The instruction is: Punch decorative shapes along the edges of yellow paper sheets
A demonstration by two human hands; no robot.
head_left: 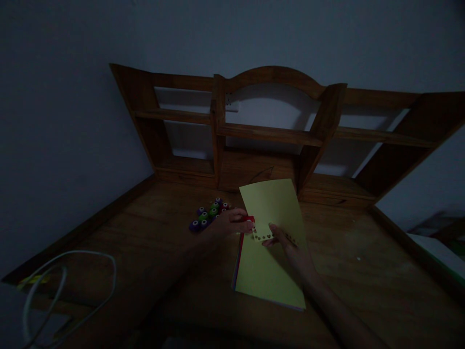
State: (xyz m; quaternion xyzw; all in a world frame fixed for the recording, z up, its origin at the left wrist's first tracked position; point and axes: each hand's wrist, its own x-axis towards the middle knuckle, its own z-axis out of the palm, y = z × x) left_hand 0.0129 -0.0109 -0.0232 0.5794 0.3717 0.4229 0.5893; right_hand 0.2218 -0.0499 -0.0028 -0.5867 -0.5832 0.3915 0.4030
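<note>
A yellow sheet of paper [272,201] is lifted, and small cut-out shapes run along its near edge. My left hand [232,222] is closed on a red paper punch [250,219] at the left end of that edge. The fingers and thumb of my right hand [290,248] pinch the same edge further right. Under both hands lies a stack of coloured paper [267,281] with a yellow sheet on top. Just left of my left hand stand several small punches: purple [195,226], green [213,209] and red, some partly hidden by the hand.
A wooden desk [348,271] carries everything, with a wooden shelf unit [269,133] along its back. A white cable [114,271] loops at the lower left. A wall socket [231,103] shows behind the shelf. The room is dim.
</note>
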